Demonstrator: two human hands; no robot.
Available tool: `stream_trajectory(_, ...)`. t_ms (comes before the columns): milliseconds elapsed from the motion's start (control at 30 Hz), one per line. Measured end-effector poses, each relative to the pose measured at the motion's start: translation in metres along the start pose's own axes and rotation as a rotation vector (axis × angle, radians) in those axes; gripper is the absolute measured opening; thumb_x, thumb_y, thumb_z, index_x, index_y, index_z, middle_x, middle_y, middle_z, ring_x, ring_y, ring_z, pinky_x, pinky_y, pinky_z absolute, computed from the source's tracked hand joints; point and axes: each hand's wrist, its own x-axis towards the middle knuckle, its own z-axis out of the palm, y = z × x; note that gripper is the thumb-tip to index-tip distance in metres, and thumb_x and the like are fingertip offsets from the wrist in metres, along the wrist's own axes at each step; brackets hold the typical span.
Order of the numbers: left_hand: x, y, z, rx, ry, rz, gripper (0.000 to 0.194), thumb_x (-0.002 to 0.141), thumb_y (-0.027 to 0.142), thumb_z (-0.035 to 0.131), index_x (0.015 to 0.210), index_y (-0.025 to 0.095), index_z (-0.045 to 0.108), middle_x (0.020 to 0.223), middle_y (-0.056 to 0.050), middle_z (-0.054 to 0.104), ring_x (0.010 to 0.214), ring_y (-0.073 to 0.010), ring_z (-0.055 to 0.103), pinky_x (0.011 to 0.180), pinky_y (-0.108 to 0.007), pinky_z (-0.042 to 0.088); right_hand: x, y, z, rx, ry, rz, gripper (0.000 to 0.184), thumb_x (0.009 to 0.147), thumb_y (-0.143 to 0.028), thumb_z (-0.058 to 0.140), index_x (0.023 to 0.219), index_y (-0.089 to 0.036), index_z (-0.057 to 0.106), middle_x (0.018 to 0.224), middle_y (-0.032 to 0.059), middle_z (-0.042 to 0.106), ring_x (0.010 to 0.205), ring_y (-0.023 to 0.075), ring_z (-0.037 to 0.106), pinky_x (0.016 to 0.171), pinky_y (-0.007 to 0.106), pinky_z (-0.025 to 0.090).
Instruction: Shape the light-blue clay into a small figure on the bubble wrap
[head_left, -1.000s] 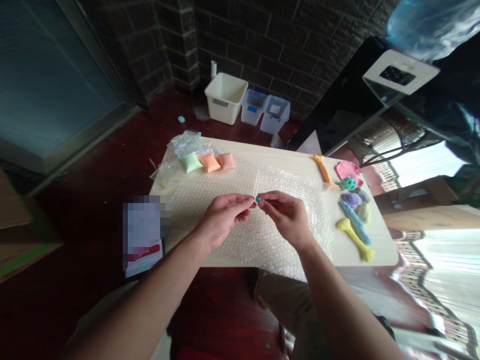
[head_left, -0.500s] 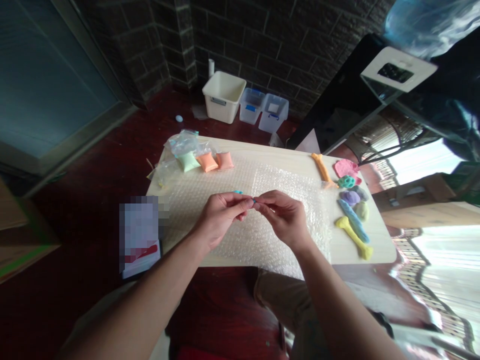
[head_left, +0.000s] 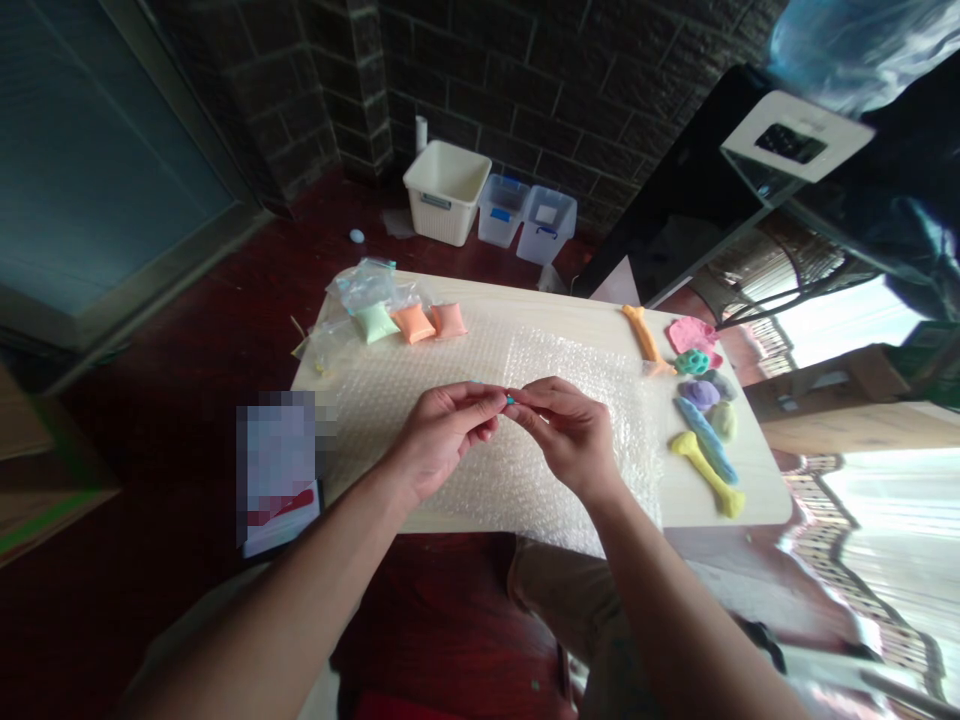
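Above the middle of the table, my left hand (head_left: 450,432) and my right hand (head_left: 576,432) meet at the fingertips. Both are closed in a pinch on a tiny piece of teal modelling clay (head_left: 510,399), most of it covered by the fingers. A second bit of teal barely shows behind my left fingers. Beneath both hands lies a sheet of bubble wrap (head_left: 551,480).
Green (head_left: 376,323), orange (head_left: 414,323) and salmon (head_left: 448,321) clay packets lie at the table's back left. Along the right side are shaped clay pieces, including an orange bone (head_left: 642,338), a blue stick (head_left: 707,440) and a yellow bone (head_left: 709,476). Bins (head_left: 442,215) stand beyond the table.
My hands stay nearly in place, fingertips shifting slightly. A little more of the teal clay shows between them, while the teal bit behind my left fingers shows less.
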Motion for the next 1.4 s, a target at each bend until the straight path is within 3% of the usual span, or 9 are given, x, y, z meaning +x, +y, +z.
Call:
stream_trajectory(267,-0.002,0.002,0.002,0.067,0.006,0.075,0.021,0.074,0.035,0.091,0.084,0.018,0.084,0.074,-0.003,0.070,0.064,-0.0101,0.052,0.062,-0.026,0.040,0.000,-0.004,0.000,0.053,0.004,0.038,0.009,0.089,-0.030,0.084,0.097,-0.028,0.086,0.090,0.0053,0.081,0.082,0.0213,0.074,0.074,0.039,0.063)
stream_trajectory(467,0.000,0.001,0.003,0.083,-0.015,0.117,0.021,0.076,0.031,0.089,0.092,0.019,0.086,0.074,-0.003,0.070,0.065,-0.0100,0.050,0.062,-0.026,0.038,-0.001,-0.004,0.002,0.183,0.028,0.077,0.016,0.086,-0.028,0.085,0.102,-0.029,0.085,0.093,0.0045,0.080,0.080,0.0191,0.074,0.071,0.036,0.064)
stream_trajectory(700,0.000,0.001,0.003,0.161,0.015,0.120,0.021,0.074,0.032,0.090,0.088,0.016,0.084,0.071,-0.003,0.067,0.063,-0.0106,0.049,0.060,-0.027,0.037,-0.002,-0.006,-0.002,-0.105,0.000,-0.065,0.012,0.092,-0.023,0.078,0.100,-0.029,0.086,0.092,0.0053,0.081,0.083,0.0216,0.075,0.077,0.039,0.063)
stream_trajectory(1033,0.000,0.000,0.001,0.135,0.013,0.098,0.018,0.076,0.034,0.089,0.081,0.018,0.083,0.071,-0.003,0.069,0.062,-0.0099,0.049,0.060,-0.027,0.036,-0.004,-0.012,-0.004,-0.256,-0.041,-0.195,0.023,0.095,-0.021,0.075,0.112,-0.032,0.084,0.095,0.0042,0.083,0.083,0.0218,0.077,0.075,0.039,0.064)
stream_trajectory(1233,-0.001,0.002,0.003,0.114,0.002,0.110,0.018,0.077,0.032,0.089,0.087,0.018,0.084,0.078,-0.004,0.072,0.065,-0.0101,0.051,0.062,-0.027,0.038,-0.004,-0.004,0.001,0.074,0.035,0.062,0.012,0.091,-0.029,0.081,0.102,-0.026,0.085,0.091,0.0055,0.082,0.072,0.0192,0.074,0.067,0.037,0.065)
stream_trajectory(1400,-0.001,0.003,0.004,0.132,-0.013,0.141,0.018,0.078,0.030,0.088,0.091,0.019,0.085,0.076,-0.004,0.072,0.064,-0.0097,0.050,0.060,-0.026,0.038,-0.001,-0.006,0.004,0.212,0.024,0.095,0.010,0.088,-0.028,0.084,0.098,-0.027,0.086,0.091,0.0044,0.080,0.072,0.0166,0.070,0.065,0.033,0.061)
